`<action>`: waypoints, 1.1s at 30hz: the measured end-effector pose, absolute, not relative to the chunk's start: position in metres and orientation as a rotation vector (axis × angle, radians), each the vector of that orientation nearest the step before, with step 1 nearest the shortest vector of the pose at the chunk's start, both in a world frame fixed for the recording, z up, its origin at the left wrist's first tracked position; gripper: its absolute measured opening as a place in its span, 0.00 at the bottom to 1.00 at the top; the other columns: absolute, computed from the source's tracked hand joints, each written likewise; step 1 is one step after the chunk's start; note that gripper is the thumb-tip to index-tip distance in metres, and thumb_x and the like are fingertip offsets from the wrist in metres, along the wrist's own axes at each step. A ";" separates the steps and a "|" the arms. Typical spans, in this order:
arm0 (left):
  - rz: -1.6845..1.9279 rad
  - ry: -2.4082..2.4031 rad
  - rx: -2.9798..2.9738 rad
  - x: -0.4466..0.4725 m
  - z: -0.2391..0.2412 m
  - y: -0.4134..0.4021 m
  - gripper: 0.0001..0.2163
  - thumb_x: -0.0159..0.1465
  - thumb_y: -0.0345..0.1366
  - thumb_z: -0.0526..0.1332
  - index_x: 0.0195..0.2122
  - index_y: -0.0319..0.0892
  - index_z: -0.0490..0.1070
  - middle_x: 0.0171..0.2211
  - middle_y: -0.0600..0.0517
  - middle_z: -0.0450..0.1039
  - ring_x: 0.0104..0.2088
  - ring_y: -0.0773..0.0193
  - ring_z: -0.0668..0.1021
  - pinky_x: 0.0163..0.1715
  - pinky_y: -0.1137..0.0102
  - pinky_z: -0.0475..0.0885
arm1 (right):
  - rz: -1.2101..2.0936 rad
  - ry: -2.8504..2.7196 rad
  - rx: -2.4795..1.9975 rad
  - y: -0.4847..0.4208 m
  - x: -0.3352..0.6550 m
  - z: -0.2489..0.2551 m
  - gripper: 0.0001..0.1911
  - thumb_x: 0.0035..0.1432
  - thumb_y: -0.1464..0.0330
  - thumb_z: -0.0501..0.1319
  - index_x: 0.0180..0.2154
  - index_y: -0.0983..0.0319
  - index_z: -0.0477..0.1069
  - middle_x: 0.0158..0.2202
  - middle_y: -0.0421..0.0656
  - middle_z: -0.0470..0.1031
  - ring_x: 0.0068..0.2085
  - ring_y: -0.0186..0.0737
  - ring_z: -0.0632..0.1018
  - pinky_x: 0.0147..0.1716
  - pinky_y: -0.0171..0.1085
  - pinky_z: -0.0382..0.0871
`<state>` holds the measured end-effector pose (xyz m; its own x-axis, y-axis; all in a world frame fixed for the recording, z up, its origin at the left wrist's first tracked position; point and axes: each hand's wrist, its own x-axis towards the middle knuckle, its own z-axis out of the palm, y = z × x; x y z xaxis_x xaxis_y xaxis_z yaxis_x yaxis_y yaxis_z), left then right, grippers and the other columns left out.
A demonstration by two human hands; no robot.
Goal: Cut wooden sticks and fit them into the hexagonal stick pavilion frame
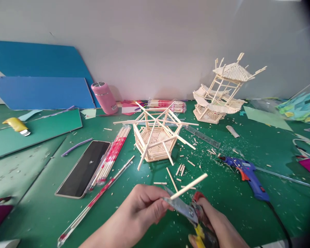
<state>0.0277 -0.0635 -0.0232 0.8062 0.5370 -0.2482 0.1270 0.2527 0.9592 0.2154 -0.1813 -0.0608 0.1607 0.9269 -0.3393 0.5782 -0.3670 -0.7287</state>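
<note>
My left hand [142, 206] pinches one end of a thin wooden stick [189, 186] low in the middle of the view. My right hand [217, 225] grips scissors [186, 208] with red and yellow handles; their blades sit against the stick near my left fingertips. Just beyond stands a hexagonal basket-like stick model [156, 136] with long sticks poking out. Short cut stick pieces [182, 168] lie scattered between it and my hands.
A taller stick pagoda model [220, 93] stands at the back right. A blue glue gun [249, 175] lies right, a phone [84, 168] and packs of sticks [111, 158] left. A pink bottle [104, 98], a ruler [203, 136] and blue boards [41, 91] lie behind.
</note>
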 end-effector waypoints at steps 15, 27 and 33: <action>0.665 0.752 1.063 0.004 -0.005 -0.060 0.10 0.58 0.41 0.60 0.28 0.42 0.76 0.16 0.57 0.55 0.20 0.71 0.59 0.19 0.75 0.54 | 0.863 -1.153 -2.163 -0.196 0.264 -0.059 0.24 0.45 0.60 0.61 0.46 0.57 0.61 0.33 0.42 0.77 0.33 0.43 0.79 0.31 0.33 0.74; 0.547 0.910 1.877 0.026 -0.019 -0.071 0.11 0.63 0.35 0.52 0.27 0.40 0.70 0.20 0.54 0.64 0.20 0.69 0.65 0.19 0.76 0.61 | -0.105 -1.565 -2.127 -0.200 0.271 -0.057 0.18 0.52 0.61 0.58 0.44 0.60 0.66 0.47 0.50 0.68 0.48 0.53 0.71 0.43 0.50 0.66; 0.204 0.703 2.334 0.042 -0.039 -0.088 0.12 0.62 0.29 0.49 0.24 0.39 0.68 0.22 0.50 0.71 0.21 0.67 0.72 0.20 0.75 0.64 | -0.193 -2.067 -1.518 -0.179 0.216 -0.033 0.15 0.52 0.76 0.57 0.43 0.57 0.67 0.35 0.41 0.76 0.38 0.39 0.75 0.40 0.39 0.65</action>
<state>0.0419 -0.0876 -0.0388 0.8419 0.5380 -0.0435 0.4311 -0.6218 0.6539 0.2157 -0.1792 -0.0332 -0.2000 0.8333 0.5153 0.9143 0.3479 -0.2077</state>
